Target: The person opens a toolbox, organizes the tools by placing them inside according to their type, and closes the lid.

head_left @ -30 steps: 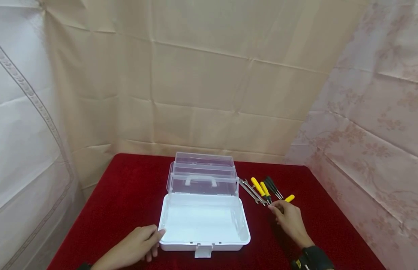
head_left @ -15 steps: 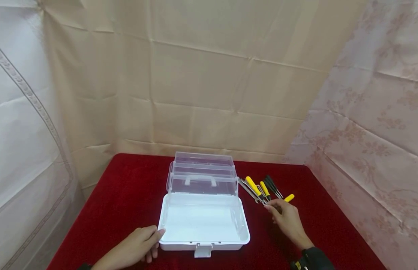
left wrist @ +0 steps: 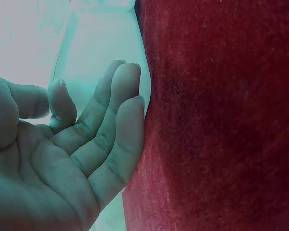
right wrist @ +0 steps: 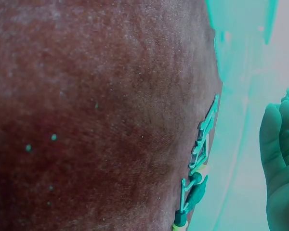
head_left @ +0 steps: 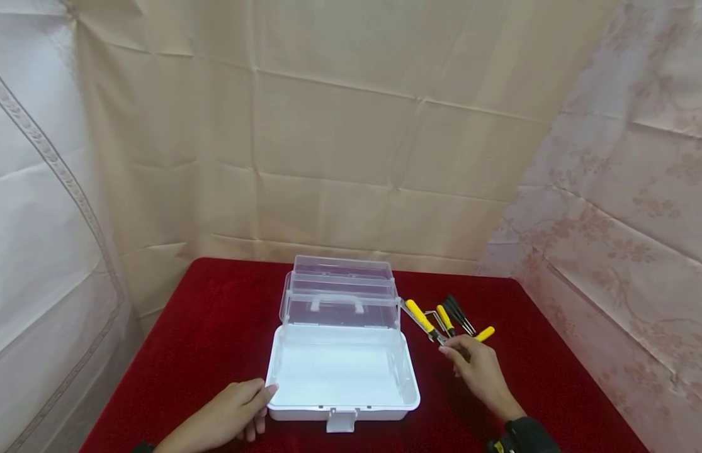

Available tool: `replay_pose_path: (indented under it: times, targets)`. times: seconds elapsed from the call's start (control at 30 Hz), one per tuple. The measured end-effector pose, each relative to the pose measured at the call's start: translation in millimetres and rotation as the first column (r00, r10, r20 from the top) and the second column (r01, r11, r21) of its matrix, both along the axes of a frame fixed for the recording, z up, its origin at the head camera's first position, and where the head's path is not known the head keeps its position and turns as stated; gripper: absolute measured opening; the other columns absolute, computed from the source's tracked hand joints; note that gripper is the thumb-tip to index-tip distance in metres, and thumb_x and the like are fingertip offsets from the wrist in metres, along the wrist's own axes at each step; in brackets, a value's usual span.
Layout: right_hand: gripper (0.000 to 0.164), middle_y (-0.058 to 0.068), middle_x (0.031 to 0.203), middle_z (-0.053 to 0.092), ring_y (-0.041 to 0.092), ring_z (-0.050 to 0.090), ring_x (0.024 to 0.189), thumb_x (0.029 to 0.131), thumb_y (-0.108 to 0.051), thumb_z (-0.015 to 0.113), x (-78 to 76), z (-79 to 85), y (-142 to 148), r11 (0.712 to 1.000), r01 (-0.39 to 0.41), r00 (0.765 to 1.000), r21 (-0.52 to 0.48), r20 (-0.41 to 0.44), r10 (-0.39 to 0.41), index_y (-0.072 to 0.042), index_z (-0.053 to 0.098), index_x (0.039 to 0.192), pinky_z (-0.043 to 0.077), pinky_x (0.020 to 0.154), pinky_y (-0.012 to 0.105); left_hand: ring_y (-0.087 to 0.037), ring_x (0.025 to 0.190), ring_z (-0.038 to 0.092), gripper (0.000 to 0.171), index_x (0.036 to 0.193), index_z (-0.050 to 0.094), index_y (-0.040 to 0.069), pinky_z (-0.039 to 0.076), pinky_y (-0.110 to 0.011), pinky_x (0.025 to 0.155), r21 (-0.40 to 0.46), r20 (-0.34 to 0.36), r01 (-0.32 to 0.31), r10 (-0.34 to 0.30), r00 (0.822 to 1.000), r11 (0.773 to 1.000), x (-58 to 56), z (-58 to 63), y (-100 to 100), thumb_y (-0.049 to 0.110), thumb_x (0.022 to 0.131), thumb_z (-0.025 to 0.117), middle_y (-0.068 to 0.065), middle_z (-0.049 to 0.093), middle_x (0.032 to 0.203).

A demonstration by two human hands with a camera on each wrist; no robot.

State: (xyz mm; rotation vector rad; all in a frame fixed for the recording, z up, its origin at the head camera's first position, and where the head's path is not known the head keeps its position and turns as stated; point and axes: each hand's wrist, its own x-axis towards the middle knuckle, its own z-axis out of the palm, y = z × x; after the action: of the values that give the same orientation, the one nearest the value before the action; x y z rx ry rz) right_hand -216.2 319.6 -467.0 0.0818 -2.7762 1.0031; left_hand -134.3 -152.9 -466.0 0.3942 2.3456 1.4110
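Observation:
A white toolbox (head_left: pixel 342 371) with a raised clear lid (head_left: pixel 342 308) sits on the red cloth. My left hand (head_left: pixel 237 406) holds its left rim, thumb over the edge; in the left wrist view the other fingers (left wrist: pixel 130 120) bend loosely beside the box wall. To the right of the box, my right hand (head_left: pixel 481 368) pinches the metal shaft end of a yellow-handled screwdriver (head_left: pixel 420 316). Its handle points away, above the wrenches (head_left: pixel 414 309). In the right wrist view my right hand (right wrist: pixel 282 163) shows only partly at the edge.
Near the right hand lie another yellow-handled screwdriver (head_left: pixel 444 318), several black-handled tools (head_left: pixel 458 313), hex keys (head_left: pixel 434 316) and a yellow handle (head_left: pixel 485 333). A beige curtain (head_left: pixel 339 157) hangs behind the red-covered table (head_left: pixel 215 327).
My right hand has shifted slightly left, and the yellow-handled screwdriver has moved left with it, over the wrenches. The left hand and toolbox stay in place.

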Motion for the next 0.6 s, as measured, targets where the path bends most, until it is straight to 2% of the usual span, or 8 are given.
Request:
replay_pose_path:
  times: [0.6]
  targets:
    - [0.010, 0.004, 0.080, 0.063, 0.014, 0.055, 0.057, 0.092, -0.013, 0.078, 5.7, -1.6, -4.5, 0.998, -0.062, 0.997, -0.016, -0.040, 0.062, -0.012, 0.071, 0.100, 0.050, 0.054, 0.025, -0.019, 0.060, 0.061, 0.036, 0.090, 0.059, 0.007, 0.052, -0.030, 0.055, -0.001, 0.011, -0.006, 0.006, 1.000, 1.000, 1.1, 1.4, 0.7, 0.036, 0.108, 0.050, -0.003, 0.063, 0.072]
